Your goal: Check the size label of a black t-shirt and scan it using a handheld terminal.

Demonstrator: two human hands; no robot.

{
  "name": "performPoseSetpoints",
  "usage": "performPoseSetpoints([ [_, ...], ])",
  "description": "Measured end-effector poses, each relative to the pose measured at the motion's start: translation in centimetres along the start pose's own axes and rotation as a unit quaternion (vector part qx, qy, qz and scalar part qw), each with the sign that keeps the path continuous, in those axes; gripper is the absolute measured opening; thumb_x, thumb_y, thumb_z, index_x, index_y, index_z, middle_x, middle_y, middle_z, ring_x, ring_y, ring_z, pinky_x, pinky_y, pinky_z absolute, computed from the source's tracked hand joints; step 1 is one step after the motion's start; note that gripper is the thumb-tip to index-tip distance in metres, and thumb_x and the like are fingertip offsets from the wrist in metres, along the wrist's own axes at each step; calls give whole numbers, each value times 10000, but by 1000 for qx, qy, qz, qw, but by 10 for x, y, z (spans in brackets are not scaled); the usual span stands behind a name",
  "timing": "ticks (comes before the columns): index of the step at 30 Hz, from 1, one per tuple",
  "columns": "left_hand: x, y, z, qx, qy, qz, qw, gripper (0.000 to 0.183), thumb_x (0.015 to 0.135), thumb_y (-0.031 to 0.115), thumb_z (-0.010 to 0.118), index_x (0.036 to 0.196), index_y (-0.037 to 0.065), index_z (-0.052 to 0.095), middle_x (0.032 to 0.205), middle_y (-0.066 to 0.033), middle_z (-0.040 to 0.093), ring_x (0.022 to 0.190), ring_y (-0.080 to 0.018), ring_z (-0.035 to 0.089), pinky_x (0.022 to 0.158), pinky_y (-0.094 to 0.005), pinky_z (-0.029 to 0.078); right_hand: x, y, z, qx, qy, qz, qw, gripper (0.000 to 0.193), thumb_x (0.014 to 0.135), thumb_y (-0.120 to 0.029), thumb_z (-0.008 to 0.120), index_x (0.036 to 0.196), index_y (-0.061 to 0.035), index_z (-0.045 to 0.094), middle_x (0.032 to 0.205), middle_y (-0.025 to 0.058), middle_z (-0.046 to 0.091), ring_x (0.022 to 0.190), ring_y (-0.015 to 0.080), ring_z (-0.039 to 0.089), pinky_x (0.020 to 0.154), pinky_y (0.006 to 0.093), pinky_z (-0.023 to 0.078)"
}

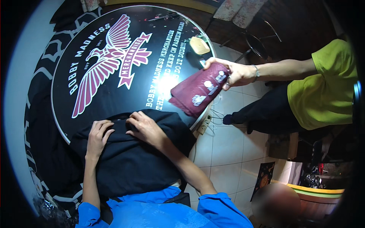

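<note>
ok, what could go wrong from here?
1. The black cloth drapes over the near edge of the table; it could slide off if the left hand and right hand both lift away.
2. A co-worker's hand alone holds the maroon folded cloth across the table's right edge; a slip might drop it on the floor.
3. Loose cables lie by the co-worker's foot, possibly a snag.

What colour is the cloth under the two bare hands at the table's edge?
The cloth is black, best seen in the head view.
</note>
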State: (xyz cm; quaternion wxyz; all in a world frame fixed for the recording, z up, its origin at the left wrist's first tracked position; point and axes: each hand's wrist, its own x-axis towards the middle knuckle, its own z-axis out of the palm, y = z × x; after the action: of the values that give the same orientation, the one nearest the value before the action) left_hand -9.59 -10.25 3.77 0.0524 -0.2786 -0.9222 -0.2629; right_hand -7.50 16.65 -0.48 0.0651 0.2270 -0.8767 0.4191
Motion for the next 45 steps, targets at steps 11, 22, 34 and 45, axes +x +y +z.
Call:
performPoseSetpoints([
  [11, 2, -9, -7, -60, -52, 4, 997, 676, 857, 239, 942, 1442, -5, 708, 1465, -146, 734, 1382, -355, 662, 1200, -464, 540, 5, -21, -20, -65, -10, 65, 996, 595, 865, -276, 969, 1356, -25, 747, 1378, 122, 748, 1296, 354, 676, 1158, 461, 567],
  [22, 0, -26, -5, -101, -67, -18, 992, 688, 886, 292, 934, 1471, 8, 707, 1481, -114, 671, 1377, -309, 642, 1188, -456, 554, 14, -27, -28, -56, -79, 105, 990, 698, 860, -255, 973, 1468, -40, 706, 1411, 119, 647, 1313, 330, 646, 1160, 457, 570],
  [34, 11, -21, -5, -179, -70, -88, 977, 880, 799, 178, 993, 1579, 60, 605, 1429, -128, 617, 1351, -331, 637, 1166, -466, 570, 29, -39, -30, 1, -70, 232, 970, 821, 906, -301, 952, 1578, -32, 565, 1326, 182, 634, 1204, 355, 678, 1009, 469, 615],
  [45, -2, -2, -6, -58, 13, -51, 997, 779, 751, 182, 1004, 1429, 51, 645, 1234, -133, 636, 1134, -359, 627, 1019, -482, 547, 0, -45, 11, -159, 45, 153, 974, 553, 933, -287, 919, 1288, -14, 594, 1258, 196, 567, 1086, 389, 691, 864, 479, 633],
])
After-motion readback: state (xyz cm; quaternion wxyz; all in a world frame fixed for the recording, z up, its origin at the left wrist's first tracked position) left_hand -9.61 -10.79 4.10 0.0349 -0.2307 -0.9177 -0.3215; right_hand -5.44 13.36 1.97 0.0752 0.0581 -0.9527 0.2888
